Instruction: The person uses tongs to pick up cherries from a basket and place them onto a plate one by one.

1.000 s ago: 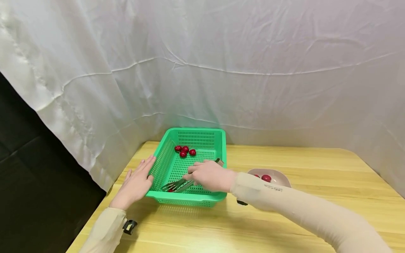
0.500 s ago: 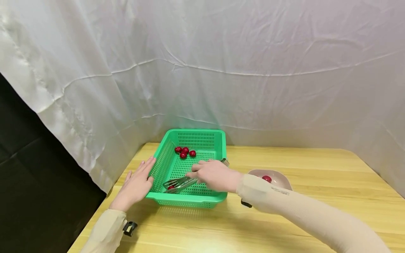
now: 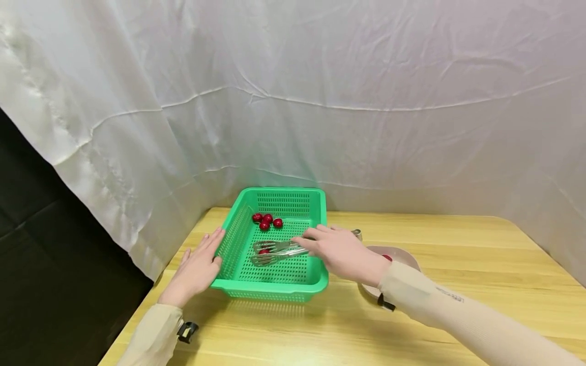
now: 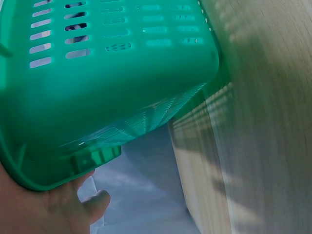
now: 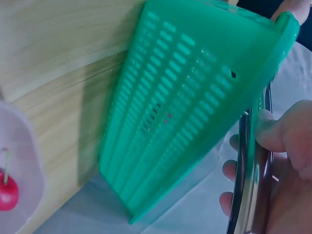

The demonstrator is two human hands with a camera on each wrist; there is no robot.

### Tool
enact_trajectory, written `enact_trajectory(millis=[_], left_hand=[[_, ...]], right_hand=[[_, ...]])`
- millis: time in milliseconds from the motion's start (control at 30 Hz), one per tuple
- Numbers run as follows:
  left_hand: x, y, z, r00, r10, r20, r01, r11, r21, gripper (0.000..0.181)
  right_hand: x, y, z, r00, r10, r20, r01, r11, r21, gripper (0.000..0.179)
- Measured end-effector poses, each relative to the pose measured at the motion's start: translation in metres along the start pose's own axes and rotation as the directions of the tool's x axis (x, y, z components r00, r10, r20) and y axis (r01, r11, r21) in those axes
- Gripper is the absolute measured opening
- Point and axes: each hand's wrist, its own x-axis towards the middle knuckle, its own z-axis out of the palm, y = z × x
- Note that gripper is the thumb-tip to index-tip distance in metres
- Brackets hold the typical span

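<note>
A green plastic basket (image 3: 274,287) with slotted walls stands on the table. My left hand (image 3: 196,269) rests on its left rim with straight fingers. My right hand (image 3: 343,254), above the basket's right rim, grips metal tongs (image 3: 290,251) that reach inside. Between the tong heads sits one red cherry (image 3: 264,251). Several more cherries (image 3: 267,218) lie together toward the back left of the basket. In the right wrist view, thumb and fingers (image 5: 287,134) wrap the tongs' handle; the basket wall hides the tong heads there.
Right of the basket is a pale pink bowl (image 3: 405,257), partly behind my right forearm. A cherry with a stem (image 5: 7,192) lies in it. The wooden table (image 3: 471,254) extends to the right. A pale curtain (image 3: 366,142) hangs behind and on the left.
My right hand has moved to the right with the tongs. The cherry between the tong heads has travelled from the basket's front left corner toward its middle. The left hand stays put.
</note>
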Motion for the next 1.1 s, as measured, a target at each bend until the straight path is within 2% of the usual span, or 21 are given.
enact_trajectory(millis=[233, 467, 600, 733, 967, 1100], left_hand=[[0.0, 0.0, 0.001, 1.0, 0.008, -0.004, -0.008, 1.0, 0.006, 0.064], [0.0, -0.001, 0.0, 1.0, 0.004, -0.001, -0.004, 1.0, 0.008, 0.064], [0.001, -0.001, 0.0, 1.0, 0.006, -0.001, -0.006, 1.0, 0.006, 0.065], [0.0, 0.0, 0.0, 1.0, 0.006, 0.003, -0.006, 1.0, 0.001, 0.065], [-0.001, 0.002, -0.001, 1.0, 0.007, 0.004, -0.007, 1.0, 0.002, 0.065], [-0.001, 0.002, -0.002, 1.0, 0.009, 0.005, -0.009, 1.0, 0.001, 0.065]], right_hand=[[-0.024, 0.01, -0.009, 0.996, 0.074, -0.041, -0.072, 0.996, 0.045, 0.059], [-0.049, 0.021, -0.019, 0.986, 0.142, -0.088, -0.136, 0.988, 0.07, 0.054], [-0.064, 0.029, -0.024, 0.976, 0.19, -0.102, -0.185, 0.981, 0.06, 0.071], [-0.082, 0.037, -0.027, 0.963, 0.251, -0.102, -0.248, 0.968, 0.044, 0.079], [-0.12, 0.052, -0.03, 0.937, 0.319, -0.142, -0.318, 0.948, 0.024, 0.07], [-0.143, 0.06, -0.03, 0.928, 0.347, -0.133, -0.349, 0.937, 0.011, 0.072]])
